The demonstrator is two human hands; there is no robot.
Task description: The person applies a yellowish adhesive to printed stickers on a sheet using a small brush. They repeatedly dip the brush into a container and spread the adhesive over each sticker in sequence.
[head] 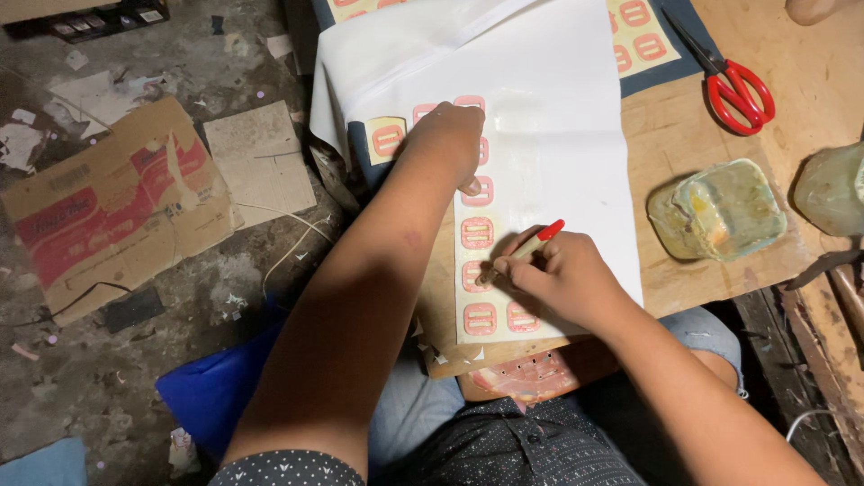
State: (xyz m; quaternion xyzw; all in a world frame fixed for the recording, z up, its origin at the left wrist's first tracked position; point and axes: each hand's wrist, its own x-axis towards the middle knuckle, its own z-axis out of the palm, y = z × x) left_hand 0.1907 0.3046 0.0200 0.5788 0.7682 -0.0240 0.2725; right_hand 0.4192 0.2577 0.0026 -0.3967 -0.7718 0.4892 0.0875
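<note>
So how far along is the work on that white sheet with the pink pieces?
A column of pink pieces already sits along the white sheet. The right hand works a red-tipped pen at a lower piece; the left hand presses the sheet. Most of it remains bare.

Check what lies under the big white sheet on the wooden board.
Under the white sheet, pink buckle-shaped pieces show along its left edge, where the left hand presses and the right hand holds a red-capped tool. Whatever lies beneath the rest is covered.
</note>
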